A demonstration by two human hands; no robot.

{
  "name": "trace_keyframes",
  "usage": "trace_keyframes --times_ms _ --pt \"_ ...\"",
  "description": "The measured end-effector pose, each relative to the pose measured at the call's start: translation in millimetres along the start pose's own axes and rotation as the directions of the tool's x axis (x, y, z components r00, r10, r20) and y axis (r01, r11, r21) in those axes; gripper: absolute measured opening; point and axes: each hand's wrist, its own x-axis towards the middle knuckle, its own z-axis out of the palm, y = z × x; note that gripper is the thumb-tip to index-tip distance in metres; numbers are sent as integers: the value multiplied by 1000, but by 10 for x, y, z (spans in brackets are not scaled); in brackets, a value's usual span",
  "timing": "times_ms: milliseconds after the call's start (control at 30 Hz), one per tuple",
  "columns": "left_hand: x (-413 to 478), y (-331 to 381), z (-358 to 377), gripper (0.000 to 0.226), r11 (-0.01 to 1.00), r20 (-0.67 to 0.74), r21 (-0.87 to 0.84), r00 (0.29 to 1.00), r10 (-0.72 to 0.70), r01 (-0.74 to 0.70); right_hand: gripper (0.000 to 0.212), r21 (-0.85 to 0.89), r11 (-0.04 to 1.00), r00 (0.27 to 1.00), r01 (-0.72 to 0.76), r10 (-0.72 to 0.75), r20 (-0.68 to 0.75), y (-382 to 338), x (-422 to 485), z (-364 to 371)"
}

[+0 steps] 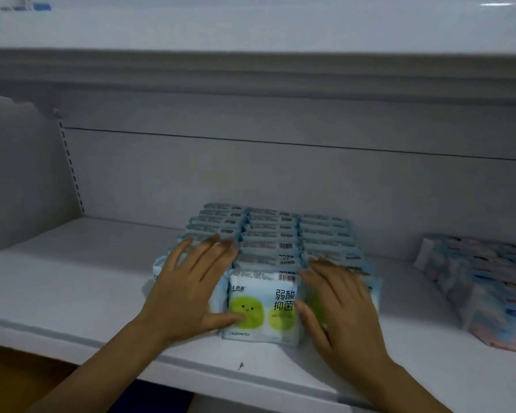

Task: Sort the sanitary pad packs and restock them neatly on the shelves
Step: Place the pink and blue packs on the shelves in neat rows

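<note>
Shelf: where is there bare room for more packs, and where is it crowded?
Bare: the shelf between the side panel and the green-dot pack block; a narrower strip between that block and the pink-blue packs. Crowded: the block's front, under the left hand and right hand.

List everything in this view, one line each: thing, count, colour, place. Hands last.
green-circle pad packs: three rows running front to back, exact count unclear; light blue and white with green circles; middle of the shelf.
pink-and-blue pad packs: one group, count unclear; white, blue and pink; right end of the same shelf, apart from the other packs.
shelf: one; white; bears both groups.
upper shelf: one; white; overhead.
back panel: one; pale grey-white; behind the packs.
slotted upright: one; white with dark slots; back left corner.
left hand: fingers straight on the left row, thumb on the middle row's front pack.
right hand: fingers straight on the right row.
</note>
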Motion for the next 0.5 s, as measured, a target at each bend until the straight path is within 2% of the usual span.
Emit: trace_keyframes --times_ms 67,133,367,500 --pt "-50 -116 54 93 996 88 -33 993 -76 79 52 -68 997 997 26 -21 76 -211 -6 105" --pt "-59 -151 117 92 994 118 -44 989 -91 97 59 -171 983 987 60 -33 155 -351 -25 243" --pt "27 -157 227 81 991 128 -84 987 -96 108 66 -388 922 958 -3 114 263 -452 -10 356" --pt "46 -149 218 82 992 162 -56 982 -102 112 67 -507 862 932 22 166 323 -528 39 333"
